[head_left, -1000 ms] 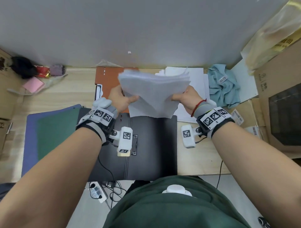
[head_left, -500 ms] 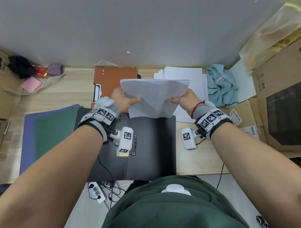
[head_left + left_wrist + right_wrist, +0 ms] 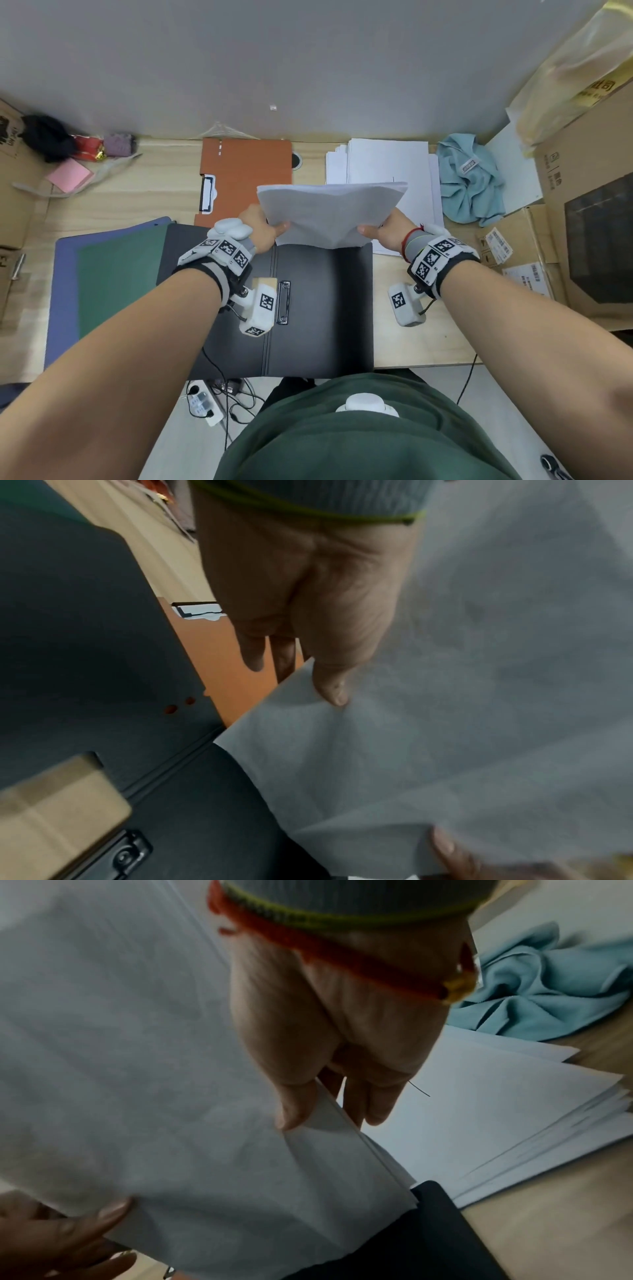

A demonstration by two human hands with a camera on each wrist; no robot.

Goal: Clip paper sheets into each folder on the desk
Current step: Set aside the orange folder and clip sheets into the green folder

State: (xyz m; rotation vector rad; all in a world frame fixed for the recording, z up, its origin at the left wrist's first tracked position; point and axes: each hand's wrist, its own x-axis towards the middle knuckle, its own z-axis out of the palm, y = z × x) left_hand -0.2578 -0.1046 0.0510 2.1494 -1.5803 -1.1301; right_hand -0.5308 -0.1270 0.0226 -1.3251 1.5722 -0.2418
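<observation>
Both hands hold a stack of white paper sheets (image 3: 329, 212) upright by its side edges. My left hand (image 3: 263, 228) pinches the left edge, thumb in front (image 3: 329, 685). My right hand (image 3: 387, 229) pinches the right edge the same way (image 3: 298, 1107). The stack's lower edge (image 3: 240, 1231) stands on the far edge of an open black folder (image 3: 322, 308), whose metal clip (image 3: 283, 303) lies beside the spine. An orange folder (image 3: 246, 178) with its own clip lies behind. Blue and green folders (image 3: 102, 281) lie at the left.
A loose pile of white paper (image 3: 387, 164) lies at the back right beside a crumpled light-blue cloth (image 3: 469, 181). Cardboard boxes (image 3: 589, 219) stand along the right edge. Pink notes (image 3: 70, 174) and small clutter sit at the back left. A power strip (image 3: 202, 404) lies on the floor.
The paper stack has come down and squared up; one second ago it was higher and tilted, and now its lower edge rests on the black folder. Both hands lowered with it.
</observation>
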